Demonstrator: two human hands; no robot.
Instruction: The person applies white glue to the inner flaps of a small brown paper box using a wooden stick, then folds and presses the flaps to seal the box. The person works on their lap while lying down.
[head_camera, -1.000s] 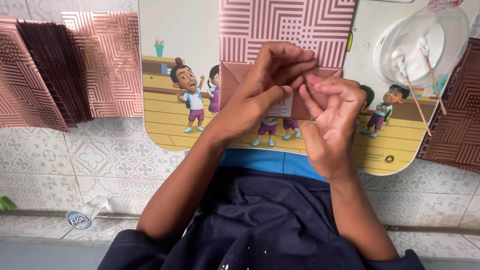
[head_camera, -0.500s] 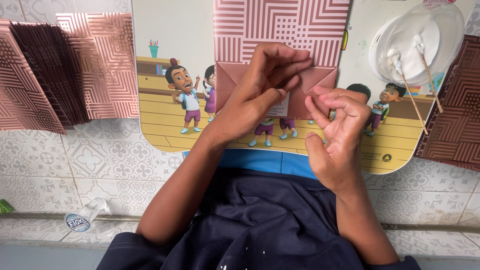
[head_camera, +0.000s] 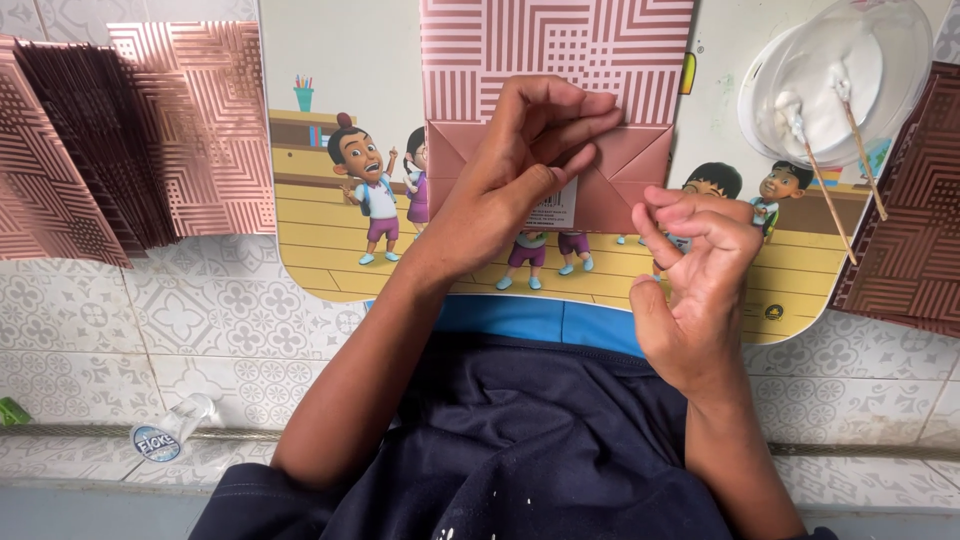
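A pink patterned paper bag lies on a cartoon-printed board, its plain pink bottom folded into triangular flaps. My left hand presses flat on those folded flaps, fingers pointing right, covering a small white label. Just off the fold's lower right corner hovers my right hand, fingers curled and apart, holding nothing.
Stacks of folded pink patterned bags lie at the left and at the right edge. A clear dish of white glue with two wooden sticks sits at the upper right. A small plastic bottle lies on the tiled floor.
My right hand has lifted off the fold and drawn back to the lower right. The left hand stays pressed on the flaps.
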